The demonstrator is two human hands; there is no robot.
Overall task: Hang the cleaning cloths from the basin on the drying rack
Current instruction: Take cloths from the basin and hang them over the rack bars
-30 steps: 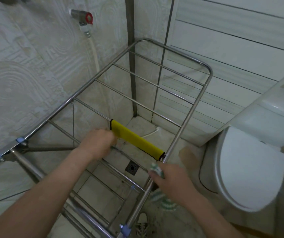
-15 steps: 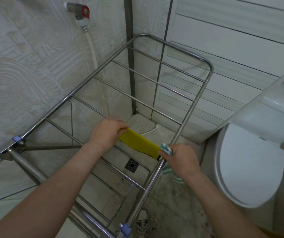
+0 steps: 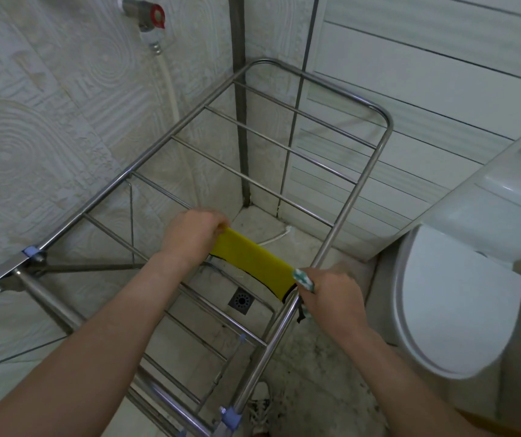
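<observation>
My left hand (image 3: 194,236) is over the middle of the drying rack (image 3: 351,198), fingers curled down and pinching the near-left end of the yellow cloth (image 3: 252,263). The cloth lies folded over one of the rack's cross rungs as a narrow band, running from my left hand across to the right side rail, with a dark edge showing along its lower side. My right hand (image 3: 331,291) is at that rail, right at the cloth's other end, fingers closed round a bunched green-and-white cloth (image 3: 303,279) that pokes out above my knuckles; a dark scrap hangs below the hand beside the rail. It looks as though the same fingers also touch the yellow cloth's end, but the hand hides the contact, so I cannot tell for sure.

The rack is bare steel with blue plastic joints and stands in a tiled corner. Under it, through the rungs, is a floor drain (image 3: 240,301). A tap with a red handle (image 3: 153,17) sits high on the left wall, with a pale hose (image 3: 170,89) dropping from it. A white toilet (image 3: 457,304), lid down, is on my right, and a patterned shoe (image 3: 260,408) shows by the rack's near corner
</observation>
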